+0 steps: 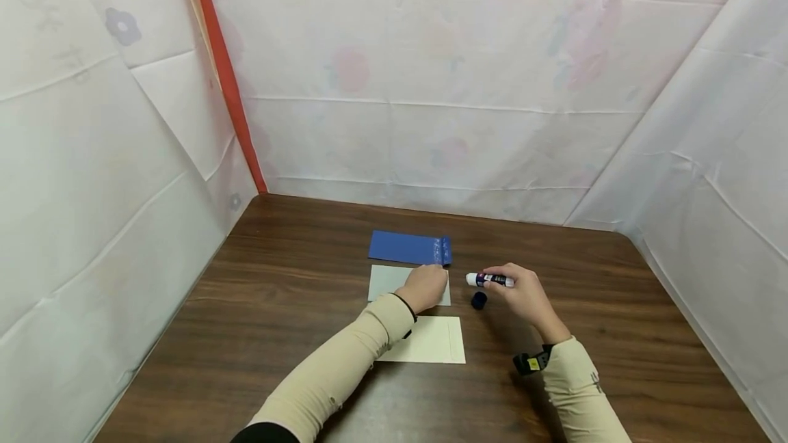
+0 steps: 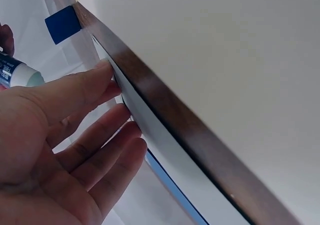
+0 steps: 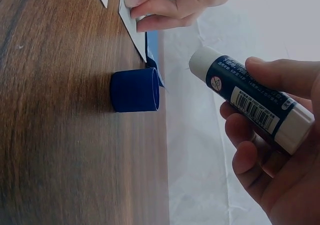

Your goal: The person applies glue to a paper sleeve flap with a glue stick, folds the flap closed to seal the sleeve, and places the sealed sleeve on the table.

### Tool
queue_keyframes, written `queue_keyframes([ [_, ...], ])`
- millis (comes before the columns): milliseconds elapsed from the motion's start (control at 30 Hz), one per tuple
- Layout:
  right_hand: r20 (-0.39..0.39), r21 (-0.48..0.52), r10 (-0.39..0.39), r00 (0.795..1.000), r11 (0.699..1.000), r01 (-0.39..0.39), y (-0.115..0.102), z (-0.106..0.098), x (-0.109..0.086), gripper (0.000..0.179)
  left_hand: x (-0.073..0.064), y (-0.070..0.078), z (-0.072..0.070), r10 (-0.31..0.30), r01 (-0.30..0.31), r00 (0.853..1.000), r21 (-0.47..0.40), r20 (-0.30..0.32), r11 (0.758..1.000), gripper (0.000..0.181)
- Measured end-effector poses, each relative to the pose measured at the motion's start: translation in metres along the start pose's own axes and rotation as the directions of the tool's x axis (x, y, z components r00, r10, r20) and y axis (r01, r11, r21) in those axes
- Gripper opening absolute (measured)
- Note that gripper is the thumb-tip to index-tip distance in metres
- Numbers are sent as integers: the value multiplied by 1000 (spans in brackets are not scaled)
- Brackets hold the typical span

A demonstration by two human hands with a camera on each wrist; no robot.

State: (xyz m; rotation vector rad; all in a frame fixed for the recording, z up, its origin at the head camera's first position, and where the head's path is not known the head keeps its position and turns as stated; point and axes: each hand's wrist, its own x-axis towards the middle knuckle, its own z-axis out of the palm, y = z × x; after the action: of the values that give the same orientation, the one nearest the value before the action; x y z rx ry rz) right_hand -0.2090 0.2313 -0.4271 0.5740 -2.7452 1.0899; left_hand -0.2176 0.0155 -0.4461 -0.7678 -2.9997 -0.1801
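My right hand (image 1: 523, 290) holds a glue stick (image 3: 255, 92), uncapped, its white end facing left, over the table. The dark blue cap (image 3: 135, 90) stands on the table just below it. My left hand (image 1: 425, 287) is at the right end of a pale grey envelope (image 1: 384, 280); in the left wrist view its thumb and forefinger pinch near the edge, the other fingertips touching the paper. Behind lies a blue envelope (image 1: 400, 246), with whitish glue marks by the flap at its right end. A cream envelope (image 1: 431, 340) lies nearest me, partly under my left forearm.
The dark brown wooden table (image 1: 277, 313) is walled by white patterned sheeting (image 1: 394, 74) behind and at both sides. A red strip (image 1: 228, 81) runs up the back left corner.
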Motion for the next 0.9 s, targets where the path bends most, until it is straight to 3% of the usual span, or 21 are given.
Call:
queue_keyframes([
  [233, -7, -2, -5, 1000, 1000, 5, -1, -1, 1, 20, 0, -1, -1, 5, -5, 1000, -21, -16, 1000, 23],
  [900, -4, 6, 10, 1000, 1000, -10, 0, 4, -2, 20, -2, -3, 2, 8, -6, 1000, -75, 24, 997, 42],
])
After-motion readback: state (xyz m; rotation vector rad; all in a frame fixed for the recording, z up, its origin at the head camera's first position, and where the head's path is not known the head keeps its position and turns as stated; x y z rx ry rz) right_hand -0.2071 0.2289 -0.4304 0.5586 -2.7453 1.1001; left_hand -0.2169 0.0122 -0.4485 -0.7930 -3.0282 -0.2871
